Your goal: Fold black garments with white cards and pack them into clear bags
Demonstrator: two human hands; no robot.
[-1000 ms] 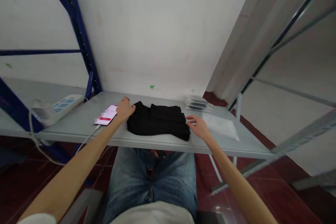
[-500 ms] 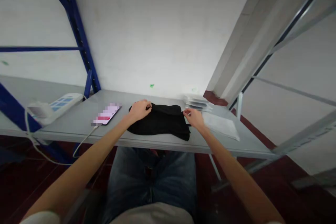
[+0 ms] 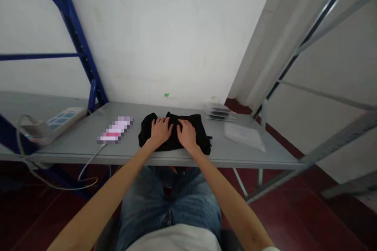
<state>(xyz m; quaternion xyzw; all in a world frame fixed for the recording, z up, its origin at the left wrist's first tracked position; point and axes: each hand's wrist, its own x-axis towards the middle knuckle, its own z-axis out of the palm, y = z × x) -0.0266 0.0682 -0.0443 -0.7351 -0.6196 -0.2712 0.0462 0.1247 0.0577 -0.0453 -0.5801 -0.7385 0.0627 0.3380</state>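
Head view: looks down on a grey desk (image 3: 73, 141) set against a white wall (image 3: 176, 39).
Cloth: the black cloth (image 3: 200, 135) is folded into a low bundle and lies on the desk close to the front edge.
Left hand: the left hand (image 3: 160, 130) lies palm down on the cloth's left half, pressing on it.
Left grip: fingers stretched flat and a little spread, clasping nothing.
Right hand: the right hand (image 3: 186, 133) lies palm down on the cloth's right half, just beside the left hand.
Right grip: fingers flat as well, nothing clasped.
Phone: the phone (image 3: 114, 130) is left of the cloth, near but apart, with its screen blurred.
Cable: the white cable (image 3: 88, 160) leaves the phone's near end, left of the cloth, and drops over the front edge.
Power strip: the power strip (image 3: 63, 117) is far left of the cloth, well apart.
Packets: the flat packets (image 3: 219, 111) sit stacked behind and right of the cloth, by the wall.
Bag: the clear bag (image 3: 244, 135) lies flat to the right of the cloth, apart from it.
Rack: the blue rack (image 3: 75, 35) stands behind and left of the cloth.
Jeans: the jeans (image 3: 167, 200) are below the cloth, under the desk's edge.
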